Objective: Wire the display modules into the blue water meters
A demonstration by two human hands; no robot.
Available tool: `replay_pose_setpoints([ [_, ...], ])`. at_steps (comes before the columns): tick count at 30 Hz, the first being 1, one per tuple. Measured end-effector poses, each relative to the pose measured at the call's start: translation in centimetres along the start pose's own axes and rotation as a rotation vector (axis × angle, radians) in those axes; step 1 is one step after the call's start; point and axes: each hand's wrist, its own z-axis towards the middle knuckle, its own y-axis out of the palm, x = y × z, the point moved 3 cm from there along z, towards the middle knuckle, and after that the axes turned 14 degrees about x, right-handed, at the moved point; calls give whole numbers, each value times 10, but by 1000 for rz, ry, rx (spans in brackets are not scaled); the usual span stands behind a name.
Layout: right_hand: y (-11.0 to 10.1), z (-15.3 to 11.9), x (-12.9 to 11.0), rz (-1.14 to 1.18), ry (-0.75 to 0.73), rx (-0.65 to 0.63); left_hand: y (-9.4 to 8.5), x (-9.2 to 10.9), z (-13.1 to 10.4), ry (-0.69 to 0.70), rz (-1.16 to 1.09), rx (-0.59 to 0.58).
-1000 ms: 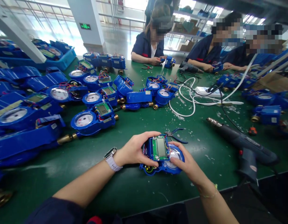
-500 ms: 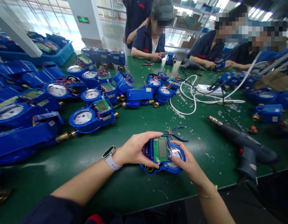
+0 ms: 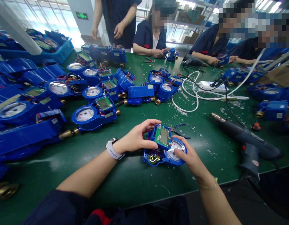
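A blue water meter with a round white dial is in front of me on the green table. My left hand is closed on its display module, a green circuit board with a grey screen in a blue housing. The module sits tilted over the meter body, and wires and a round yellow-green part show beneath it. My right hand grips the meter body by the dial, thumb on the glass. Just behind the module lie cutting pliers with dark blue handles, partly hidden.
Several blue meters crowd the left side of the green table. A heat gun lies at the right. Behind it are a white power strip and looping cables. Co-workers are across the table; a blue crate stands far left.
My left hand has tilted the display module up and away from the meter body, uncovering the round part and wires. The standing person at the back has moved left.
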Motion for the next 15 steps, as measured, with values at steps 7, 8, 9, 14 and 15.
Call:
replay_pose_setpoints([
  [7, -1, -1, 3, 2, -15, 16, 5, 1, 0, 241, 301, -33],
  [8, -2, -1, 4, 0, -24, 17, 5, 2, 0, 267, 329, -44],
  [9, -2, -1, 4, -2, -29, 15, 5, 3, 0, 284, 349, -47],
  [14, -3, 0, 7, -2, -22, 6, -2, 7, -1, 306, 406, -8],
  [15, -3, 0, 7, -4, -22, 6, -3, 9, -2, 314, 414, -1],
])
